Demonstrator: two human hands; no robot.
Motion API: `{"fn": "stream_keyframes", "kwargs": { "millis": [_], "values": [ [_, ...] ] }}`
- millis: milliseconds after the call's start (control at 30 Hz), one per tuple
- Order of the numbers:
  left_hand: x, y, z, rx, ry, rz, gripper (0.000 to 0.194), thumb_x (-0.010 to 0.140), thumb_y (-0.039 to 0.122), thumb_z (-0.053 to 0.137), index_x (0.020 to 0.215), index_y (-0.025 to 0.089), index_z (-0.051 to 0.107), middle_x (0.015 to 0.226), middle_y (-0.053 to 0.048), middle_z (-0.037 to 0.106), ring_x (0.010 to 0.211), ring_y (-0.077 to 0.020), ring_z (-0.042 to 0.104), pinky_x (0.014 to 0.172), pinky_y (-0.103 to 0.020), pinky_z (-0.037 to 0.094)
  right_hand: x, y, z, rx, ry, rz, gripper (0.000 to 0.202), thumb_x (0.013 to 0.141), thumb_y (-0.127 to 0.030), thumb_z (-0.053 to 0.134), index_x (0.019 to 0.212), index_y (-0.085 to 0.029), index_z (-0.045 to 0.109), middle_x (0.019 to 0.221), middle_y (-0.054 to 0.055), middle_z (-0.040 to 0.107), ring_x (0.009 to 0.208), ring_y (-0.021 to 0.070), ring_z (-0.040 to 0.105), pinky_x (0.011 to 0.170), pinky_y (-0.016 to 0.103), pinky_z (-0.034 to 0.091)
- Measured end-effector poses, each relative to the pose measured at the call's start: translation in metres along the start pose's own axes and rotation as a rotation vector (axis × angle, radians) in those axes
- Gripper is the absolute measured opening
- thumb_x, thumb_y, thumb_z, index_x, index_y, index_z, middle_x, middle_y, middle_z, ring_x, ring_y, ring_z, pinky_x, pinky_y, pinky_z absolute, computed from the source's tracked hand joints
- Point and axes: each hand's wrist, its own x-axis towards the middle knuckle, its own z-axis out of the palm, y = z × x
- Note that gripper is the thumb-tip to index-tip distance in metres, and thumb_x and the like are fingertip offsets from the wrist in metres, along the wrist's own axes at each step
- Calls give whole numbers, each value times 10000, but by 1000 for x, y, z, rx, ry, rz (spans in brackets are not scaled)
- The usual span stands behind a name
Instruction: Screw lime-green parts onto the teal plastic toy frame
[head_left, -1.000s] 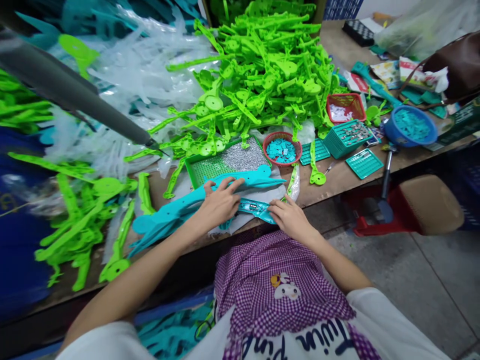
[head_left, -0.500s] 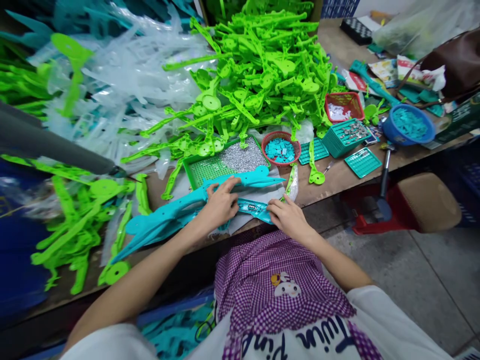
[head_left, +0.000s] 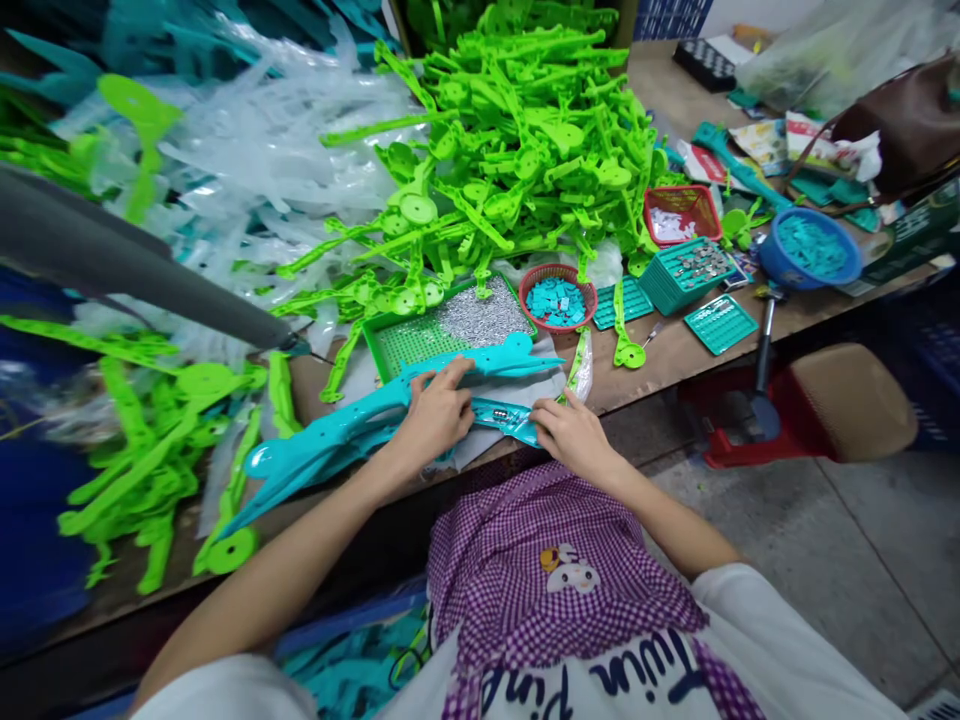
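Note:
Long blue plastic parts [head_left: 345, 409] lie along the table's front edge, one over another. Across them my left hand [head_left: 441, 408] rests, its fingers bent around a lower blue plastic part [head_left: 510, 416]. That part is hollow on top, with small shiny metal pieces inside. My right hand [head_left: 568, 432] closes its fingers on the right end of the same part; its thumb is partly hidden. Just behind the parts stands a green tray [head_left: 394, 352] with many small metal pieces. A narrow green part [head_left: 580, 362] in clear film lies near my right fingers.
A big heap of green plastic parts [head_left: 517, 150] fills the back, beside clear plastic bags [head_left: 277, 130]. A grey bar [head_left: 187, 290] reaches in from the left. Rightward are a red basket [head_left: 556, 272] of blue pieces, a blue bowl [head_left: 810, 281] and a hammer [head_left: 765, 340].
The grey bar on the left has swung right, toward the green tray. Both hands keep their places on the blue part. The whole view has shifted slightly.

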Motion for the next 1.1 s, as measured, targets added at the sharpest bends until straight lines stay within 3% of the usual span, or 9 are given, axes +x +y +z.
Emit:
{"fn": "stream_keyframes", "kwargs": {
  "millis": [167, 267, 333, 567, 700, 800, 900, 1033, 1100],
  "values": [
    [-6, 4, -8, 30, 22, 1, 287, 848, 164, 478, 679, 205, 706, 1427, -99, 548, 1391, -346, 414, 1118, -641, 158, -11, 17, -7, 242, 165, -67, 275, 983, -257, 469, 1179, -203, 654, 1249, 84, 682, 1196, 191, 625, 1182, 468, 341],
    [-12, 5, -10, 14, 70, -19, 255, 875, 211, 509, 721, 215, 712, 1427, -105, 549, 1390, -368, 412, 1109, -672, 129, -24, 33, -12, 302, 341, 34, 281, 987, -256, 448, 1145, -218, 677, 1202, 78, 708, 1184, 186, 634, 1168, 470, 360],
    [-17, 7, -9, -16, 126, -41, 221, 889, 262, 536, 772, 229, 721, 1421, -107, 552, 1370, -373, 436, 1107, -669, 137, -31, 41, -13, 285, 380, 91, 275, 977, -245, 453, 1099, -219, 698, 1138, 78, 732, 1137, 196, 660, 1148, 486, 383],
    [-57, 30, 10, -52, 451, -72, 119, 911, 234, 585, 906, 256, 702, 1287, -105, 636, 1279, -308, 552, 1066, -547, 303, -38, 39, -2, 164, 365, 114, 303, 982, -238, 431, 1135, -206, 691, 1167, 93, 722, 1183, 199, 637, 1143, 472, 388],
    [-96, 53, 20, -138, 475, -38, 146, 882, 170, 623, 979, 265, 678, 1227, -94, 649, 1230, -285, 591, 1030, -494, 395, -35, 37, 2, 76, 211, 85, 327, 1000, -266, 419, 1214, -220, 662, 1266, 105, 672, 1287, 215, 557, 1169, 514, 327],
    [-106, 68, 17, -265, 561, -193, 158, 874, 164, 631, 1000, 255, 661, 1210, -90, 631, 1245, -278, 574, 1037, -488, 442, -35, 37, 1, -6, 86, 82, 361, 1010, -324, 409, 1309, -258, 601, 1355, 120, 608, 1351, 250, 487, 1154, 600, 289],
    [-85, 76, -1, -356, 731, -329, 117, 875, 185, 634, 966, 252, 662, 1154, -64, 636, 1224, -253, 582, 1032, -466, 482, -35, 35, -4, -53, 15, 89, 381, 1010, -373, 404, 1336, -279, 578, 1384, 131, 579, 1374, 282, 450, 1134, 673, 252],
    [-27, 80, -37, -451, 775, -233, 77, 884, 233, 635, 943, 246, 682, 1077, -28, 661, 1094, -208, 636, 1030, -433, 492, -34, 35, -14, 25, -4, 70, 410, 1009, -426, 386, 1351, -276, 555, 1420, 121, 549, 1365, 281, 463, 1135, 698, 222],
    [-2, 83, -52, -505, 804, -207, 89, 893, 254, 627, 956, 243, 688, 1065, -23, 666, 1073, -200, 632, 1029, -427, 486, -35, 39, -17, 116, 76, 89, 419, 1011, -428, 377, 1361, -266, 541, 1428, 113, 546, 1353, 253, 484, 1155, 638, 258]
  ]
}}
